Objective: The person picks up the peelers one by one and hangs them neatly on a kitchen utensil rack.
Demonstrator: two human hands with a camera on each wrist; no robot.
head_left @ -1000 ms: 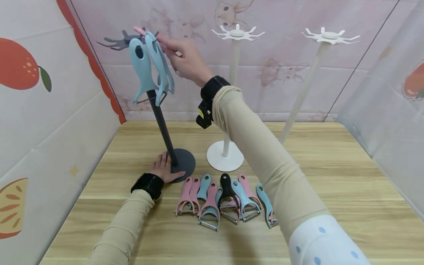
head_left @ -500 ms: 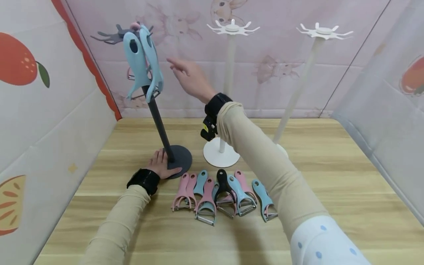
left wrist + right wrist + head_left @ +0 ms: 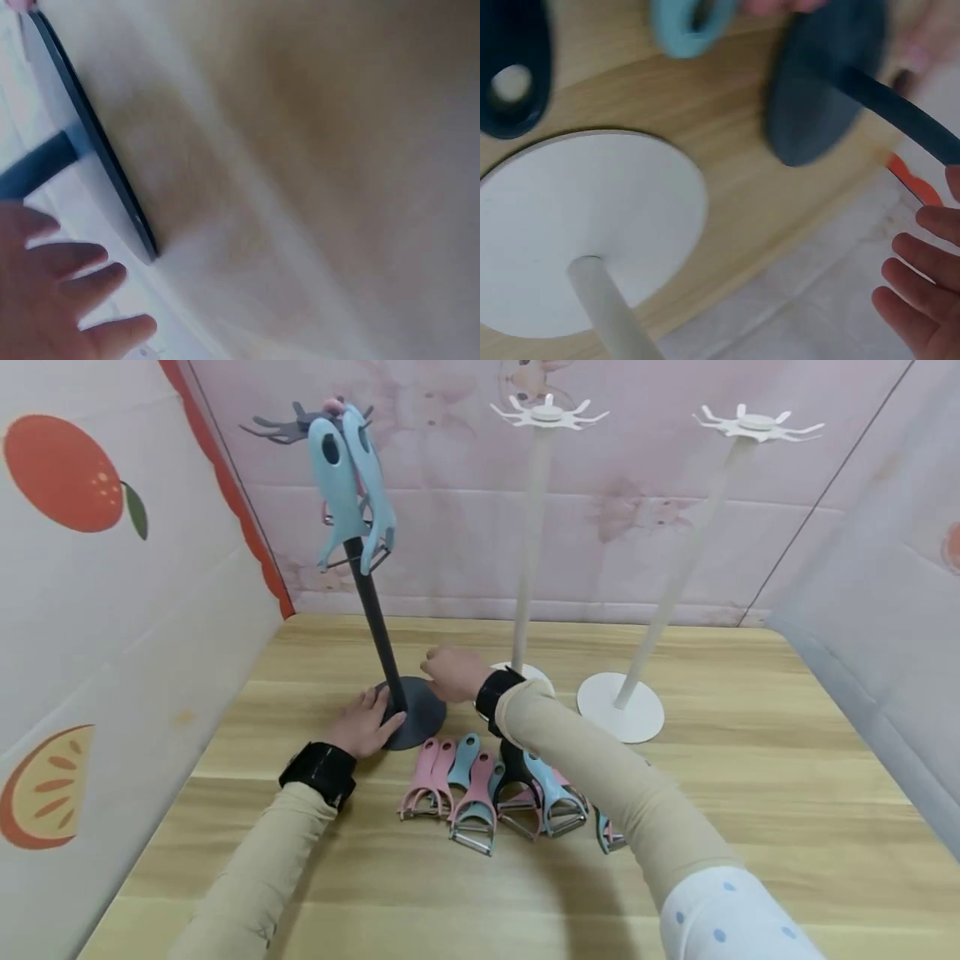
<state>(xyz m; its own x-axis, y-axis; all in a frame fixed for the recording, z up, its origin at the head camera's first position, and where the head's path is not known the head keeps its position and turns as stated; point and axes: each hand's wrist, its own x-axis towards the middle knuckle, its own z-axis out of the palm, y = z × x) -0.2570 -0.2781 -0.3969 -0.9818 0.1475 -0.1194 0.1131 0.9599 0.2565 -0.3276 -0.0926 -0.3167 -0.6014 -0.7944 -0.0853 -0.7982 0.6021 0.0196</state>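
Note:
My left hand [image 3: 358,725] rests at the round base of the dark grey stand [image 3: 381,631], fingers fairly straight. From that stand's top hang two light blue peelers, one facing front [image 3: 337,485] and one turned sideways [image 3: 377,485], with a pink peeler [image 3: 333,407] partly hidden behind them. Holding nothing, my right hand [image 3: 456,673] is low between the dark stand and the middle white stand [image 3: 529,543]; the right wrist view shows its fingers [image 3: 922,259] loosely extended. Just nearer lies a pile of peelers, including a pink peeler [image 3: 480,777] and a black peeler [image 3: 514,767].
A second white stand [image 3: 621,714] rises at the right, its hooks [image 3: 757,423] bare. My right forearm covers part of the peeler pile and the middle white base. Patterned curtains [image 3: 450,552] enclose the wooden table [image 3: 787,827] at the back and sides.
My right hand has let go of a peeler at the dark stand's top, then moved away and down to near the bases. The left hand stays at the dark base.

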